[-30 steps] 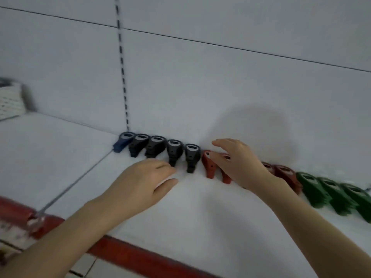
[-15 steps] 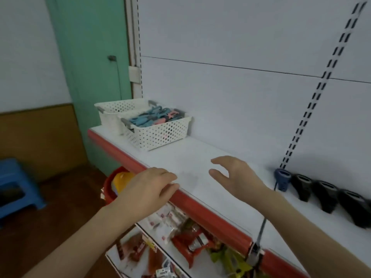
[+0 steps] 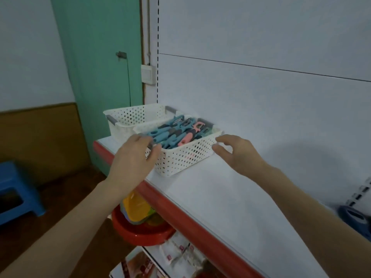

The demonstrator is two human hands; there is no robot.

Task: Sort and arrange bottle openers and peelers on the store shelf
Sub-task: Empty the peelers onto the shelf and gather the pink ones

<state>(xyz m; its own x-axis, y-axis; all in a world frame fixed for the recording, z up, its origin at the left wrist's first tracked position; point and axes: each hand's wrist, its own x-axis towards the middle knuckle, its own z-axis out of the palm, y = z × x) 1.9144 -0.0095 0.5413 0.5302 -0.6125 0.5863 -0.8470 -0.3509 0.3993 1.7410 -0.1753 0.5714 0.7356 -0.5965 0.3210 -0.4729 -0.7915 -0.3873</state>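
A white perforated basket filled with blue, grey and pink peelers stands near the left end of the white shelf. My left hand is at its near left corner, fingers over the grey handle and thumb on the front wall. My right hand hovers with spread fingers just off the basket's right corner, holding nothing. A blue bottle opener shows at the right edge, by the back panel.
A second white basket stands behind the first, its inside hidden. The shelf has a red front edge. Below it are a red basin with a yellow item and packaged goods. A blue stool stands on the floor at left.
My view swung left from the row of bottle openers to the baskets. Both hands travelled left along the shelf; the left one reached the peeler basket, the right one came close beside it.
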